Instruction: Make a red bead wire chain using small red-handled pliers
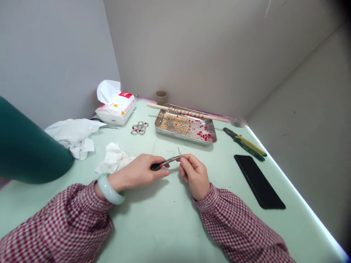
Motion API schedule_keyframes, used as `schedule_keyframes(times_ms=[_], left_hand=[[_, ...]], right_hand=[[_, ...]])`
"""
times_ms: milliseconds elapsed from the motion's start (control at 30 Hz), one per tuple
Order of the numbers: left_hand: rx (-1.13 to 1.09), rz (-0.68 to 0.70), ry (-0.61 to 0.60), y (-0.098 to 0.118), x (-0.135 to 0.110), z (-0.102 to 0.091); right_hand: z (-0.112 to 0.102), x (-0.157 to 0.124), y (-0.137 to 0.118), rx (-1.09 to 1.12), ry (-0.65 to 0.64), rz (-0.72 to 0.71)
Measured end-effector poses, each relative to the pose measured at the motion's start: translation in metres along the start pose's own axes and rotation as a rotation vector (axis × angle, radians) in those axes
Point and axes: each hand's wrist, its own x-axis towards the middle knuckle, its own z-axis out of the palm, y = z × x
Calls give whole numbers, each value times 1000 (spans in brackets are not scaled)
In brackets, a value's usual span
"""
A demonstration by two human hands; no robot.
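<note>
Head view is showing the left hand (139, 171) closing around small pliers (164, 163) with a red and black handle, the tool's tips pointing right. Right hand (193, 171) is pinching a thin wire (179, 151) between its fingertips, just where the plier tips are meeting it, above the pale green table (164, 219). Behind them a metal tray (159, 126) is holding gold and red beads, and a wooden stick (192, 113) threaded with beads is lying across its far rim. Left of the tray a cluster of rings (139, 128) is lying near a tissue pack (116, 106) with red and yellow printing too small to read. Green-handled pliers (245, 143) and a black case (259, 181) are lying to the right.
</note>
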Motion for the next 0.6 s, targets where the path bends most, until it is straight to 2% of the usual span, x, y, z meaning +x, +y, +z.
schedule_keyframes(times_ms=[600], left_hand=[[-60, -1, -22, -2, -1, -3]], right_hand=[[0, -1, 1, -27, -13, -29]])
